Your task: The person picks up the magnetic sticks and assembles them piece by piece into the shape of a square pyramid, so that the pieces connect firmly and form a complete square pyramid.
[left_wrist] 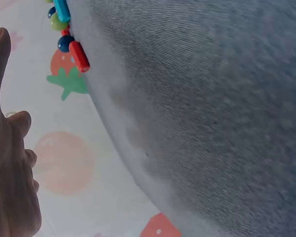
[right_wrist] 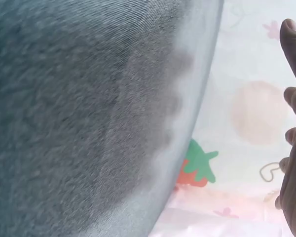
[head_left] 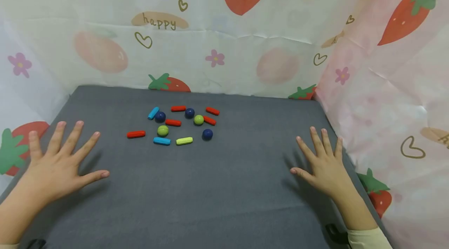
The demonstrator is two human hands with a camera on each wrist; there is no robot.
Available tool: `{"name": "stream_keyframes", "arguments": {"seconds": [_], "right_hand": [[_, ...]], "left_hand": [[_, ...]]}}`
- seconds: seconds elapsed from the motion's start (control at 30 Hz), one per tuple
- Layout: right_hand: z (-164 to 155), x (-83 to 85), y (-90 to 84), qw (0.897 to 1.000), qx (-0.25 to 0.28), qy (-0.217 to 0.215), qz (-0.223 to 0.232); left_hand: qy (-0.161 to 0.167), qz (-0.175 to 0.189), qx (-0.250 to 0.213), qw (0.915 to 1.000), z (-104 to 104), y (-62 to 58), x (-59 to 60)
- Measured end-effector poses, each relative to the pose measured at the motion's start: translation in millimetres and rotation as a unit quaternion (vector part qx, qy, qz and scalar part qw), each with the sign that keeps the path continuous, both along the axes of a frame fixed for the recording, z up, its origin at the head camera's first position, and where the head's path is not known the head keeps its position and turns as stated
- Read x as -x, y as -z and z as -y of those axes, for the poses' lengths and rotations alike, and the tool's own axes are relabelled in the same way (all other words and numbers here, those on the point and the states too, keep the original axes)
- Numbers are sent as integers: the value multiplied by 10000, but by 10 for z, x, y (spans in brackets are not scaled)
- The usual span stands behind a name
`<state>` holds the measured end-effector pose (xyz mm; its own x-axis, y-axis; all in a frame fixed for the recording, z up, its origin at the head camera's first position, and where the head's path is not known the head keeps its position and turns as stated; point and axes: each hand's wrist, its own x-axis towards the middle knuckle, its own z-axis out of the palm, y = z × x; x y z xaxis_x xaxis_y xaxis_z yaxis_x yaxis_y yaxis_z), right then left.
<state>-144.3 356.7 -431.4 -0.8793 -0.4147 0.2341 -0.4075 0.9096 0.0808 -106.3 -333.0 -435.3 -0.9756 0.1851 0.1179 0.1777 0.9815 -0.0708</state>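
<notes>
A cluster of small coloured pieces is lying toward the far edge of the grey cloth-covered table [head_left: 224, 202], left of its middle: 5 red sticks, 2 blue sticks, 1 yellow-green stick [head_left: 184, 140], 3 dark blue balls and 2 green balls. The nearest red stick [head_left: 136, 134] is lying at the left end of the cluster, with a blue stick [head_left: 161, 141] just beside the yellow-green one along the near side. A dark blue ball [head_left: 207, 134] is sitting at the near right of the group.

The left hand [head_left: 59, 163] is resting flat near the table's left edge, fingers spread and straight, holding nothing; the red stick is the piece closest to it. The right hand [head_left: 324, 163] is lying flat near the right edge, fingers straight and slightly fanned, well apart from the pieces.

Behind the far edge a strawberry-print curtain [head_left: 245, 46] is hanging, bearing the word "happy" [head_left: 159, 21] and small hearts and flowers. Nothing is lying between hands and pieces.
</notes>
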Motion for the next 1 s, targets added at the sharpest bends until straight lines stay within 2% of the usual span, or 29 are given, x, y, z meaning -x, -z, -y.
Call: {"name": "stream_keyframes", "arguments": {"seconds": [0.2, 0.47, 1.0], "right_hand": [[62, 29, -52, 9996, 294, 9, -24], [221, 120, -102, 9950, 955, -277, -93], [479, 328, -150, 9840, 1661, -646, -45]], "left_hand": [[119, 55, -123, 9998, -120, -42, 64], [417, 2, -449, 9981, -297, -114, 171], [1037, -32, -1026, 9893, -638, -173, 406]]}}
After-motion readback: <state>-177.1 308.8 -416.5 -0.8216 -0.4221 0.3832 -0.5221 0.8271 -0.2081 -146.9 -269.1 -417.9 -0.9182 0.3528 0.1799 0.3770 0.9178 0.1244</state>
